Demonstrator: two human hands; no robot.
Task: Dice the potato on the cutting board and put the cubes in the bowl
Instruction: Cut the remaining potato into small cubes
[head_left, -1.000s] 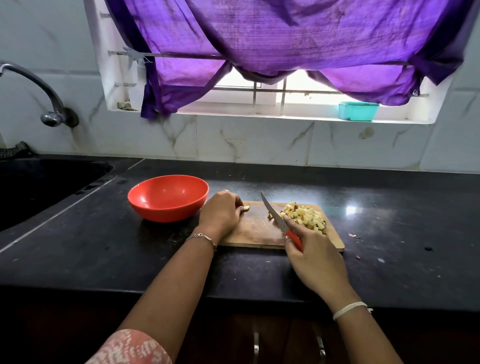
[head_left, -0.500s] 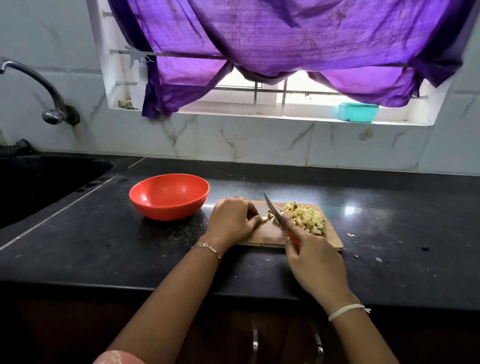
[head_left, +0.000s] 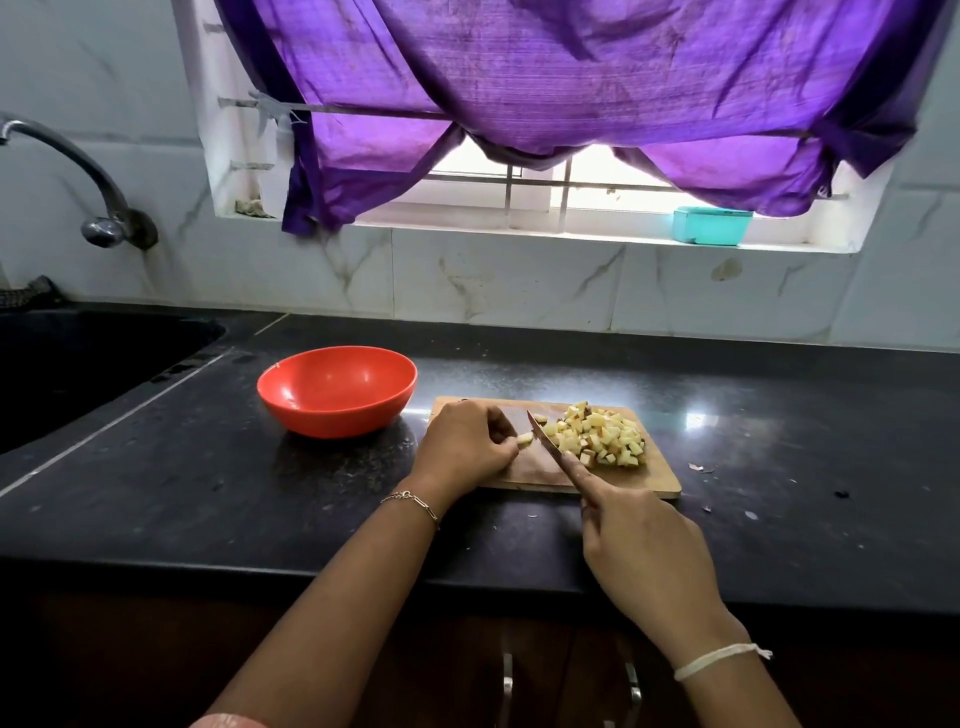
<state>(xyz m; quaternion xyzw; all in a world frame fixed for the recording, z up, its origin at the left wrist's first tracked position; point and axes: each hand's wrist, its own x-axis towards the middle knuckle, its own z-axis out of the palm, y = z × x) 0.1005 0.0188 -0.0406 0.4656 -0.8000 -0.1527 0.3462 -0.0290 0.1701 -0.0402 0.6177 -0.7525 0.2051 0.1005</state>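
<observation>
A wooden cutting board (head_left: 660, 480) lies on the black counter. A heap of pale potato cubes (head_left: 602, 439) covers its right half. My left hand (head_left: 465, 447) rests on the board's left part and pinches a small potato piece (head_left: 524, 440) at its fingertips. My right hand (head_left: 644, 545) grips a knife (head_left: 545, 441); the blade lies between the small piece and the heap, tip pointing away from me. The handle is hidden in my fist. The red bowl (head_left: 337, 389) stands empty to the left of the board.
A dark sink (head_left: 78, 364) with a metal tap (head_left: 67, 171) is at the far left. Small peel scraps (head_left: 698, 467) lie on the counter right of the board. A teal box (head_left: 711, 224) sits on the window sill under a purple curtain.
My left hand slid right along the board with the small potato piece toward the knife. The blade shifted slightly nearer the heap of cubes.
</observation>
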